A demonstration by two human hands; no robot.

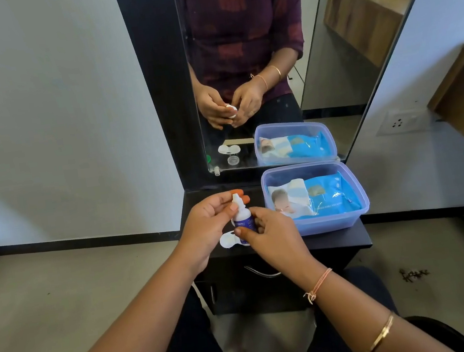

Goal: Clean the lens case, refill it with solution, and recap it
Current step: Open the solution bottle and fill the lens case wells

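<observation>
**Right hand and left hand on a solution bottle over a dressing table**

Both hands grip the same small bottle and hold it upright above the front left part of the table top. The right hand wraps thumb and fingers round the blue-labelled body. The left hand curls its fingers behind the white nozzle, with the thumb against the neck. No cap shows on the nozzle.

Surface: a black dressing table with a drawer below it that carries a curved metal handle. At the back stands a tall mirror in a dark frame, which reflects the person's torso and both hands. On the right of the top sits a lavender plastic container, without a lid, holding a blue pack of baby wipes.

Room: pale walls, black skirting, a grey tiled floor, a wall socket to the right, and wooden furniture at the right edge.

Lens case: white, lying flat on the table top directly beneath the bottle. One rounded lobe shows just left of the right thumb; the rest is hidden behind the bottle and the right hand. Whether the bottle touches it cannot be told.
</observation>
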